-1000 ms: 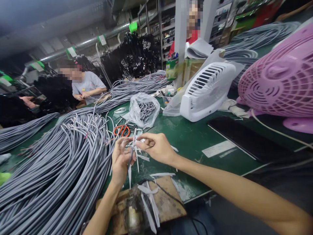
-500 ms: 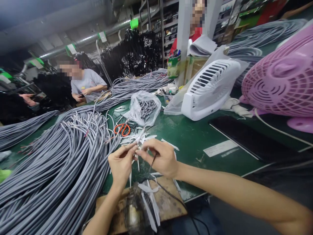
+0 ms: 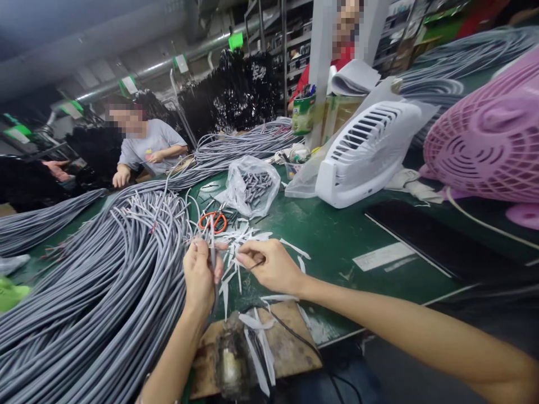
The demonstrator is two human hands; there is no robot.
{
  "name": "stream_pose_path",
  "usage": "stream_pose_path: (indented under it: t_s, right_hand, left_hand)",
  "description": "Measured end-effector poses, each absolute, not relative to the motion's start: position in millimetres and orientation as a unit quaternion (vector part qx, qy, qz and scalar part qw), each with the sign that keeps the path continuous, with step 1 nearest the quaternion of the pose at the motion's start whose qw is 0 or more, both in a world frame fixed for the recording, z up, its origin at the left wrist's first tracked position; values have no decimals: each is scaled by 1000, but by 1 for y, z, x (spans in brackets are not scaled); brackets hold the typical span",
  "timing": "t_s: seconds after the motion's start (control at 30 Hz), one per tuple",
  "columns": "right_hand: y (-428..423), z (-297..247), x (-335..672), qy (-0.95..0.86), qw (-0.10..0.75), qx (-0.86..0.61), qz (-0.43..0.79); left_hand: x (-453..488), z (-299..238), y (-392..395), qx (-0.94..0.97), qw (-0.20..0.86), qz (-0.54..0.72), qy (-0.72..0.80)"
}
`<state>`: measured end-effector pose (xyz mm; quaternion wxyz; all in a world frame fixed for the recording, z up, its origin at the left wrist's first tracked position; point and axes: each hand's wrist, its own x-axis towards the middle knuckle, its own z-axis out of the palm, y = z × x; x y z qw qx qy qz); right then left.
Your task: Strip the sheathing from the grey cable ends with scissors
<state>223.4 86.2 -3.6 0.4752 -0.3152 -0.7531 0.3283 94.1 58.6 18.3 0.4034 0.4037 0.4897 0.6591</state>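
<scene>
My left hand (image 3: 199, 275) is closed around a grey cable (image 3: 213, 255), whose upper end stands up past the fingers. Just to its right, my right hand (image 3: 272, 265) pinches with thumb and forefinger; a thin dark strip (image 3: 257, 264) shows under its fingers, its kind unclear. White paper-like scraps (image 3: 229, 272) lie beneath and between the hands. Behind them are orange-handled scissors (image 3: 214, 222) and a clear plastic bag (image 3: 236, 196) of short grey tube pieces (image 3: 257, 186). A large bundle of grey cables (image 3: 126, 280) spreads beside my left arm.
A white fan (image 3: 362, 154), a pink fan (image 3: 480, 137) and a dark flat panel (image 3: 421, 235) occupy the right side. Near the front edge, a stained board (image 3: 290, 336) carries a metal device (image 3: 229, 359). A co-worker (image 3: 154, 146) sits across the table.
My hands have moved apart from where they met. The left has shifted left, with the grey cable now upright in it. The co-worker's one hand has lowered to the table.
</scene>
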Motion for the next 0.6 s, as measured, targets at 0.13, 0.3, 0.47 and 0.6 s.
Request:
stream_pose_path:
  t_s: [0.13, 0.3, 0.47, 0.6]
  right_hand:
    - [110, -2, 235, -704, 502, -397, 308]
    - [120, 12, 248, -613, 593, -366, 373]
    - [105, 18, 244, -656, 538, -274, 453]
    - [102, 15, 243, -658, 551, -278, 432]
  left_hand:
    - [90, 27, 55, 384, 405, 697, 451]
    - [94, 19, 52, 458, 390, 644, 472]
    - [105, 10, 51, 503, 443, 543, 506]
    - [105, 11, 52, 461, 427, 582, 516]
